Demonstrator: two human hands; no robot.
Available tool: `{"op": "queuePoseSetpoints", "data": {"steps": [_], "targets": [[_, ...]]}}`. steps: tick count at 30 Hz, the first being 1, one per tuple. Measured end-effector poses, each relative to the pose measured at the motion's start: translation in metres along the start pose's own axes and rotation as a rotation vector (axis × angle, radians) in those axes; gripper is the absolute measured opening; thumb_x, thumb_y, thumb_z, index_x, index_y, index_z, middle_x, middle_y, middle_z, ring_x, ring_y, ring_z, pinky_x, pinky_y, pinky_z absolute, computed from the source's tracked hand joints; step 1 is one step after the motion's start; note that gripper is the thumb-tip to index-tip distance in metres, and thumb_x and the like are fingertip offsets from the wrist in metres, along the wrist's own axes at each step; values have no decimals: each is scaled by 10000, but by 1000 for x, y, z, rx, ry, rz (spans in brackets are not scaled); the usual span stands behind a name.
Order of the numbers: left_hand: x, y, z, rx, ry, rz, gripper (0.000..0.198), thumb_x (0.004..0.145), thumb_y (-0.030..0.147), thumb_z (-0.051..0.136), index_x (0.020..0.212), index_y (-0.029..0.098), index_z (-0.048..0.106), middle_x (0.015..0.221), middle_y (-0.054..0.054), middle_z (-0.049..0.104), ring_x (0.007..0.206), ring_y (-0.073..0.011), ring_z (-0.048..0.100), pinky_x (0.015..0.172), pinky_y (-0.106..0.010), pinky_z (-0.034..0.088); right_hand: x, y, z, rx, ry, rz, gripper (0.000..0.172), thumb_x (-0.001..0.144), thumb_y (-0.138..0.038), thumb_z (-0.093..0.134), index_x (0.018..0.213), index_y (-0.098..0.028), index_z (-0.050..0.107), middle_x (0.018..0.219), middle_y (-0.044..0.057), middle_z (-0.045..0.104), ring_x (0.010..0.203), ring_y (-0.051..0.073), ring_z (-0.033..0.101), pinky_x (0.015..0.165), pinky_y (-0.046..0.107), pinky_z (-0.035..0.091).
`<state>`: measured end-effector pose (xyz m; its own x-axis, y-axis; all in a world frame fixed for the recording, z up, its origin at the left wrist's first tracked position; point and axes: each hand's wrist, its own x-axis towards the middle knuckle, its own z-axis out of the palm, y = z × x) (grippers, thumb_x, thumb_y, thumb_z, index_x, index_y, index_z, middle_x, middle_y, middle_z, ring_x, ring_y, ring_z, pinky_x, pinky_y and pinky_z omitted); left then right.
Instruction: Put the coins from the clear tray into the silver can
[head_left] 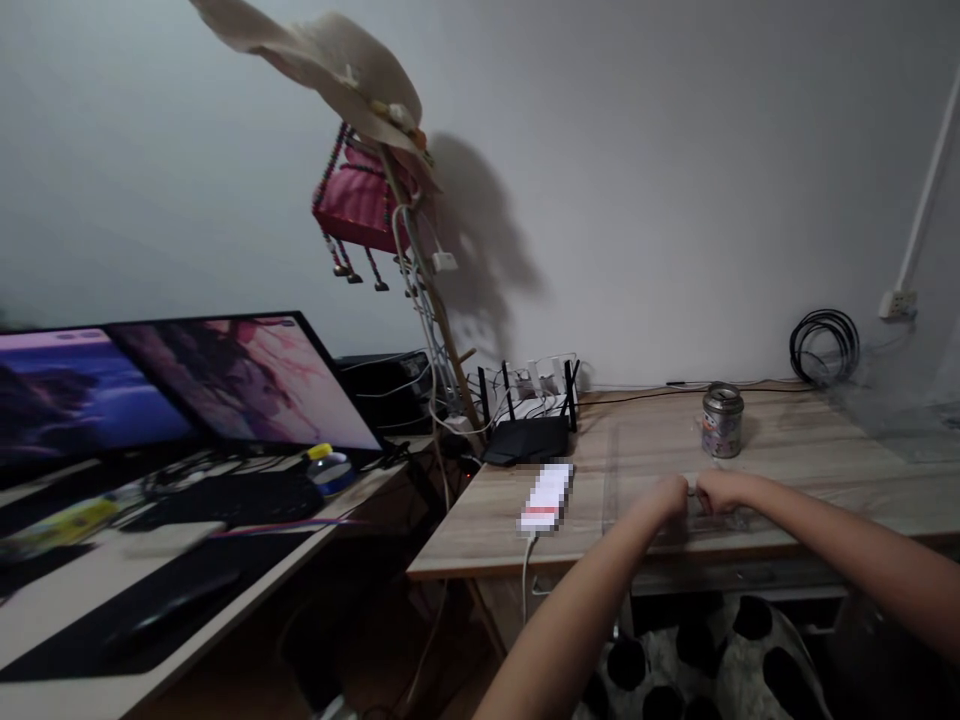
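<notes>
My left hand [673, 497] is closed, its fingers curled over the wooden table [645, 410] near the front edge. Right beside it, with only a small gap, my right hand [718, 492] is closed as well. Something pale and see-through shows faintly about both hands, but its kind and outline cannot be made out. Whatever the fingers hold is hidden or too small to tell. A patterned metal can [722, 420] stands upright just behind my right hand.
A lit phone [547, 497] on a white cable lies left of my hands. Behind it sit a black router [529, 440] and tangled wires. A coiled black cable [823, 347] rests by the wall. Monitors [255, 385] occupy the left desk; a hat [345, 70] and pink bag [360, 200] hang above.
</notes>
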<state>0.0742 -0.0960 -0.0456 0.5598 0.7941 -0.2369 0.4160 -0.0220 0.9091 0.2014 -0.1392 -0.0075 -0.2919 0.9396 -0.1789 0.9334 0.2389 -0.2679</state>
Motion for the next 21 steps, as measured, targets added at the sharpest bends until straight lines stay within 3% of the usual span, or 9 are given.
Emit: {"op": "queuePoseSetpoints", "data": {"steps": [4, 6, 8, 13, 21], "targets": [[-10, 8, -3, 368, -67, -4, 118, 488, 73, 615, 446, 163, 553, 501, -14, 515, 829, -230, 538, 823, -338, 397, 5, 8, -2, -69, -200, -22, 328, 490, -36, 512, 729, -174, 690, 514, -41, 574, 462, 74, 459, 485, 177, 366], [-14, 14, -5, 472, -119, 6, 64, 521, 102, 605, 557, 149, 628, 492, 24, 514, 740, -167, 530, 795, -293, 405, 9, 8, -3, -108, -266, -22, 331, 490, -47, 533, 755, -167, 691, 558, -35, 595, 482, 74, 478, 490, 170, 372], [-17, 18, -8, 535, -166, 16, 168, 568, 138, 590, 710, 164, 675, 536, 50, 546, 686, -118, 508, 756, -245, 410, 13, 6, -4, -158, -299, -16, 281, 489, -57, 558, 722, -145, 689, 577, -17, 607, 500, 87, 493, 494, 180, 379], [-21, 22, -11, 737, -273, 77, 297, 661, 154, 514, 909, 206, 669, 789, 45, 648, 681, -78, 505, 670, -167, 398, 16, -2, -6, -286, -225, -7, 262, 493, -75, 597, 738, -115, 681, 694, 57, 652, 614, 153, 553, 570, 240, 412], [-17, 24, -7, 767, -222, 60, 261, 603, 130, 536, 821, 144, 679, 731, -7, 646, 639, -117, 504, 648, -227, 407, 16, -5, -1, -337, -200, 53, 140, 430, -21, 593, 510, -131, 627, 622, 57, 642, 679, 194, 574, 640, 276, 427]]}}
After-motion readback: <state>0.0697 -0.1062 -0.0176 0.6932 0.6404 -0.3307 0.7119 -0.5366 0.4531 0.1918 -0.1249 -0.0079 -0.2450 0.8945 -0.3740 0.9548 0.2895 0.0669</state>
